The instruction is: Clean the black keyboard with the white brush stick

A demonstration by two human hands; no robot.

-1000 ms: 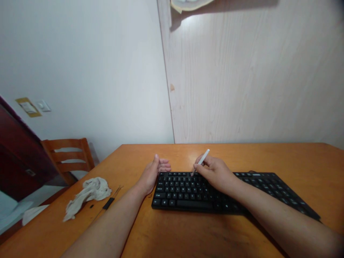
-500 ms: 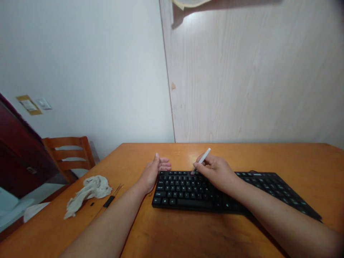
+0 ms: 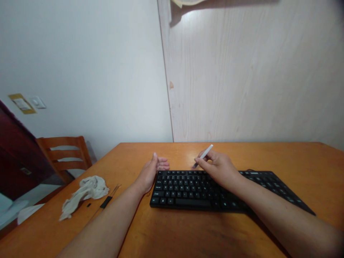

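A black keyboard [image 3: 185,191] lies on the wooden table, its keys facing up. My left hand [image 3: 152,172] rests on edge against the keyboard's left end, thumb raised and fingers stretched out, holding nothing. Between the thumb and fingers of my right hand [image 3: 219,166] is a slim white-handled brush [image 3: 205,153]. It slants down to the left, and its small dark tip is just behind the keyboard's back edge. My right hand and forearm hide part of the keys towards the right side.
To the left, a crumpled pale cloth [image 3: 90,191] lies on the table [image 3: 199,233]. Near it are a tiny black piece [image 3: 89,205] and a thin tool with a black middle [image 3: 106,202]. A wooden chair [image 3: 66,154] stands beyond the left edge; a wall rises behind.
The brush tip has moved off the top row of keys to just behind the keyboard's back edge. My left hand keeps its place. The whole view has shifted slightly.
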